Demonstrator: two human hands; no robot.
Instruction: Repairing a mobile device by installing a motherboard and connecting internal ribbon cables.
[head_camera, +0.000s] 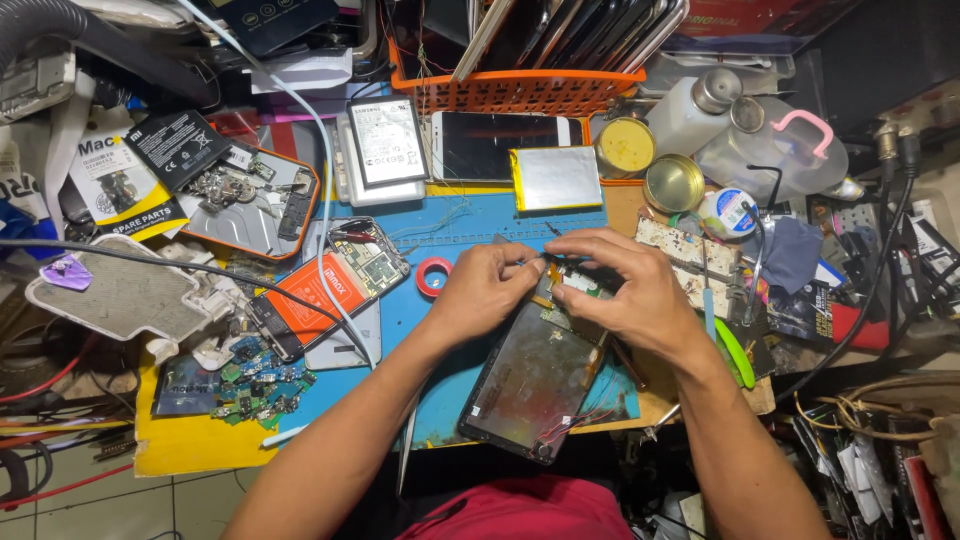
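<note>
An opened dark rectangular tablet with its back cover off (535, 385) lies tilted on the blue work mat (440, 330) at the near centre of the desk, its far end under both hands, probably so the exposed circuit board can be reached from above. The left hand (487, 290) is curled, fingertips pinched on a thin metal tool at the board's edge. The right hand (625, 285) arches over the far end, fingers pressing down, apparently steadying it. A small red tape ring (434, 276) sits just left of the left hand. Silver flat battery pack (556, 178) lies farther off.
</note>
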